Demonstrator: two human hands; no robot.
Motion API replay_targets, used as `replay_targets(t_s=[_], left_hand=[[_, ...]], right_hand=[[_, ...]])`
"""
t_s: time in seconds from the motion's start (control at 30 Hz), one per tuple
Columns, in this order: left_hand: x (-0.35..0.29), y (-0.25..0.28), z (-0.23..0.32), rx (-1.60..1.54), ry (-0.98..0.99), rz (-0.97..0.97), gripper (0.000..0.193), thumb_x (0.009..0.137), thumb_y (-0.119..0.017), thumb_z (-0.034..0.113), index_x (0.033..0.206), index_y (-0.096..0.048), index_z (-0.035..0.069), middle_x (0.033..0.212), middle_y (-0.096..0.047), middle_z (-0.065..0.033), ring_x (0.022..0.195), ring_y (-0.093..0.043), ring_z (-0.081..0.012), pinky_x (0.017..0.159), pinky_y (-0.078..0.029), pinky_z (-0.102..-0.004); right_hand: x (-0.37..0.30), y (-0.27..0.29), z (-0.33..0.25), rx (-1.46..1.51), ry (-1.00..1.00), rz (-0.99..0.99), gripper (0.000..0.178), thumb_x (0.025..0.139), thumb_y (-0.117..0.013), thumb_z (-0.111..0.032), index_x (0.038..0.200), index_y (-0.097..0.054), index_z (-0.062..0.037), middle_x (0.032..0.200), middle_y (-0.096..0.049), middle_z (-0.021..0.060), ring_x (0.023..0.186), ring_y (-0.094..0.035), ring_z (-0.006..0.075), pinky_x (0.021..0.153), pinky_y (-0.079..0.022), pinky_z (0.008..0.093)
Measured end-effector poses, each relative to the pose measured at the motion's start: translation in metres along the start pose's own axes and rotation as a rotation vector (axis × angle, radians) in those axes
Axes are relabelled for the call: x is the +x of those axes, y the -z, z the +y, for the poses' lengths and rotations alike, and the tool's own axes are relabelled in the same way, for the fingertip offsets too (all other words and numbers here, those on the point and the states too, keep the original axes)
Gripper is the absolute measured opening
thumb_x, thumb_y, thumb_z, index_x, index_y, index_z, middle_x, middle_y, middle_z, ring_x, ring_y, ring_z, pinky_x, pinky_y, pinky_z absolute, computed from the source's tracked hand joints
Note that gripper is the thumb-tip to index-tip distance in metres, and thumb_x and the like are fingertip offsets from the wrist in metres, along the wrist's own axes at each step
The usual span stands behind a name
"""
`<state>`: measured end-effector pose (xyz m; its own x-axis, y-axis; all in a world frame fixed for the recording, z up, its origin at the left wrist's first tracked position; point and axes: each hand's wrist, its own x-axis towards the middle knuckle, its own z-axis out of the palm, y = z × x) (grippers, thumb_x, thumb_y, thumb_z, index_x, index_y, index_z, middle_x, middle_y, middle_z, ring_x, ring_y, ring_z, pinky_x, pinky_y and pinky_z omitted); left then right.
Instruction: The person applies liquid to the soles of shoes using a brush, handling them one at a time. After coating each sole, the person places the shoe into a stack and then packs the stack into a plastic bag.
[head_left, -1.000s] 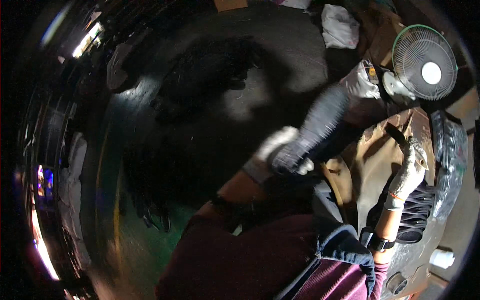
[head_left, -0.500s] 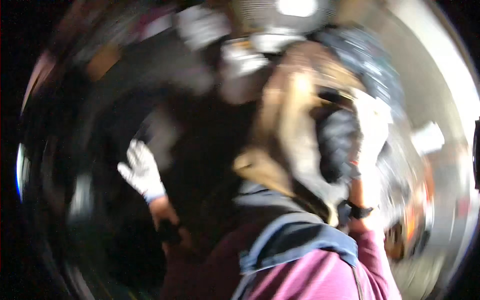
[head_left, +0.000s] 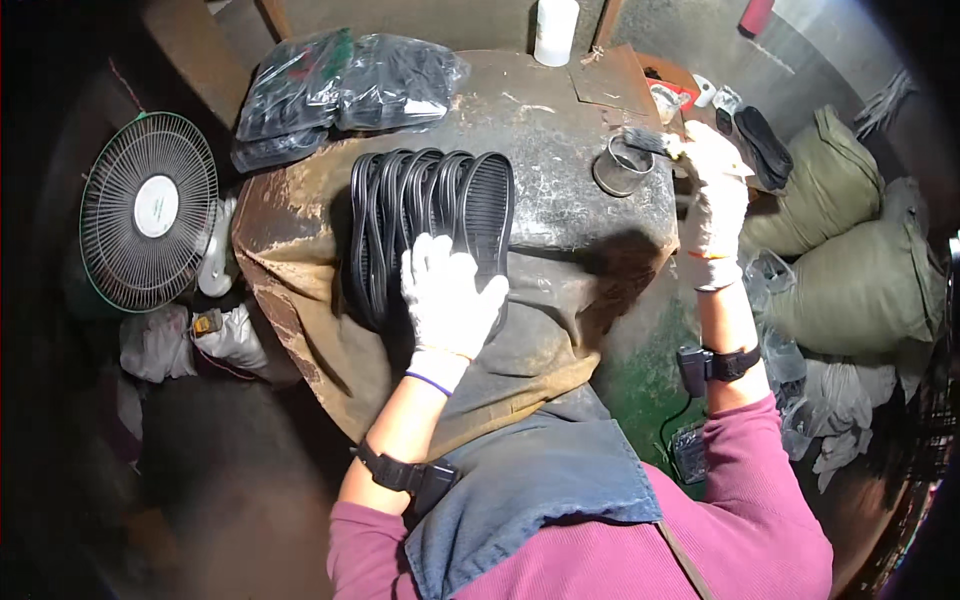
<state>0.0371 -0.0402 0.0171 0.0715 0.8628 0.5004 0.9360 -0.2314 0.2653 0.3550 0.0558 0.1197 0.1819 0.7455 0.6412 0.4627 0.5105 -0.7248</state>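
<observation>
A row of black shoe soles (head_left: 490, 195) with ribbed faces and raised rims leans overlapping on the cloth-covered worktable (head_left: 570, 215). My left hand (head_left: 447, 300), in a white glove, lies on the near part of these soles, fingers and thumb stretched out. On the right, my gloved right hand (head_left: 712, 190) is closed around a brush (head_left: 648, 141), its dark bristles pointing left. Those bristles are over the rim of a small round metal tin (head_left: 621, 182). Whether they touch the tin's contents cannot be made out.
Plastic-wrapped packs (head_left: 345, 90) lie at the table's far left, and a white bottle (head_left: 555, 32) stands at the back. A fan (head_left: 150, 210) is to the left. Full green sacks (head_left: 850, 270) stand on the right, near dark insole-shaped pieces (head_left: 763, 148).
The view has swung and is now sharp, earlier badly blurred. My left hand, held out over dark space before, now rests on the soles. My right hand is now by the tin.
</observation>
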Motion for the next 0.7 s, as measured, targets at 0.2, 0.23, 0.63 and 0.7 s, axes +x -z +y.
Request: replay_targets(t_s=[0.2, 0.23, 0.63, 0.7], left_hand=[[-0.023, -0.002, -0.022, 0.071, 0.052, 0.027, 0.048, 0.068, -0.091, 0.040, 0.102, -0.070, 0.014, 0.142, -0.058, -0.0191, 0.141, -0.046, -0.0417, 0.121, -0.030, -0.0595], [-0.021, -0.006, -0.019, 0.065, 0.051, 0.024, 0.048, 0.068, -0.091, 0.040, 0.102, -0.070, 0.014, 0.142, -0.058, -0.0191, 0.141, -0.046, -0.0417, 0.121, -0.030, -0.0595], [0.037, 0.023, -0.031, -0.194, -0.078, -0.019, 0.018, 0.082, -0.075, 0.014, 0.098, -0.068, 0.008, 0.104, -0.073, -0.0153, 0.095, -0.071, -0.0345, 0.086, -0.057, -0.0422], [0.045, 0.038, -0.037, -0.251, 0.068, -0.189, 0.014, 0.088, -0.070, 0.019, 0.099, -0.068, 0.010, 0.094, -0.072, -0.0159, 0.086, -0.072, -0.0360, 0.080, -0.058, -0.0434]], right_hand=[[0.021, 0.024, 0.068, -0.611, 0.408, -0.083, 0.020, 0.095, -0.067, -0.010, 0.112, -0.078, -0.0080, 0.112, -0.076, 0.0103, 0.111, -0.070, 0.0269, 0.102, -0.053, 0.0396], [0.024, 0.010, 0.066, -0.375, 0.155, -0.088, 0.019, 0.094, -0.068, -0.014, 0.109, -0.079, -0.0091, 0.106, -0.077, 0.0094, 0.106, -0.070, 0.0275, 0.099, -0.053, 0.0399], [0.038, -0.043, 0.138, -0.824, 0.069, -0.449, 0.022, 0.092, -0.067, -0.036, 0.100, -0.079, -0.0193, 0.108, -0.078, 0.0047, 0.095, -0.070, 0.0267, 0.097, -0.046, 0.0430], [0.032, -0.044, 0.152, -0.728, -0.085, -0.446, 0.024, 0.095, -0.065, -0.036, 0.103, -0.079, -0.0186, 0.109, -0.078, 0.0051, 0.098, -0.071, 0.0267, 0.098, -0.047, 0.0421]])
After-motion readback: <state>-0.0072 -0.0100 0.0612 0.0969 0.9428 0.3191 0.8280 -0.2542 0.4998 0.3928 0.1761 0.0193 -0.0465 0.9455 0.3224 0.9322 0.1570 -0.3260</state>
